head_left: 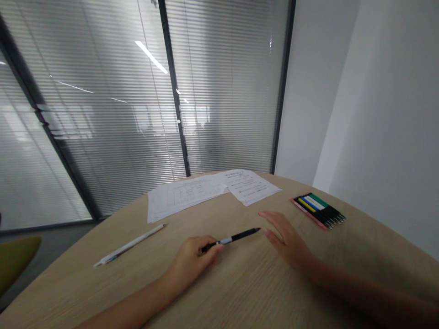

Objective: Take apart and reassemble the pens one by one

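Note:
My left hand pinches a dark pen with a pale band near the fingers. The pen lies slantwise over the table, its tip pointing right. Just past that tip is my right hand, its fingers and thumb apart and nothing between them. A long white pen-like stick rests on the table to the left of my left hand. Beyond my right hand, a row of several pens with black, yellow, blue, white and green parts lies side by side, with a pinkish strip along its left edge.
Printed paper sheets lie at the far side of the wooden table, one sheet overlapping at the right. Behind stands a glass partition with blinds; a white wall is at the right. A yellow-green chair shows at left.

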A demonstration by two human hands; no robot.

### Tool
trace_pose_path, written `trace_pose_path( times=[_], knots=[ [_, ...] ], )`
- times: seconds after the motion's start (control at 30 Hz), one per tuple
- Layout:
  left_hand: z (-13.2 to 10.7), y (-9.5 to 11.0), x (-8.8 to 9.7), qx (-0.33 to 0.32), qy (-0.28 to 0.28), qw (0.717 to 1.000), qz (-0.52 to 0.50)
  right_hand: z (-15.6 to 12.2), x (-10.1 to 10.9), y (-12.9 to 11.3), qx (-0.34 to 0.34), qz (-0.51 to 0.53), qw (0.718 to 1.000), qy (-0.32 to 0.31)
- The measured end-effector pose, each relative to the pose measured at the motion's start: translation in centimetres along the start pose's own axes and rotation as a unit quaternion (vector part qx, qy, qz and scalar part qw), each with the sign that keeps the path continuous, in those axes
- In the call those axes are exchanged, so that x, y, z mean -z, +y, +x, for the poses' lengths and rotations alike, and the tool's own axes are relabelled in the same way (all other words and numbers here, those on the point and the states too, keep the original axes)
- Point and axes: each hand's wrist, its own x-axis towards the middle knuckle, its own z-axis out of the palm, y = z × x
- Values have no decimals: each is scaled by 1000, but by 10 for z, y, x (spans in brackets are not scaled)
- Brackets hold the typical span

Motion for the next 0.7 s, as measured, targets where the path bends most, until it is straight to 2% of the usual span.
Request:
trace_pose_path(
  times=[0.1,0.17,0.4,0.47,0.57,0.7],
  knots=[
    [0,4,-4,43,-10,999,-22,-2,1,-12,150,-101,984,-5],
    [-2,10,-9,48,-20,998,-42,-2,3,-21,223,-141,964,-13],
    [-19,33,-31,58,-84,978,-180,-5,13,-39,378,-148,913,-28],
    [-22,35,-35,53,-104,971,-206,-5,18,-43,408,-143,901,-35],
    [-23,35,-35,25,-116,971,-207,-4,23,-50,417,-147,896,-39],
    [-23,33,-27,-50,-90,988,-119,-4,21,-47,411,-160,895,-60]
  ],
)
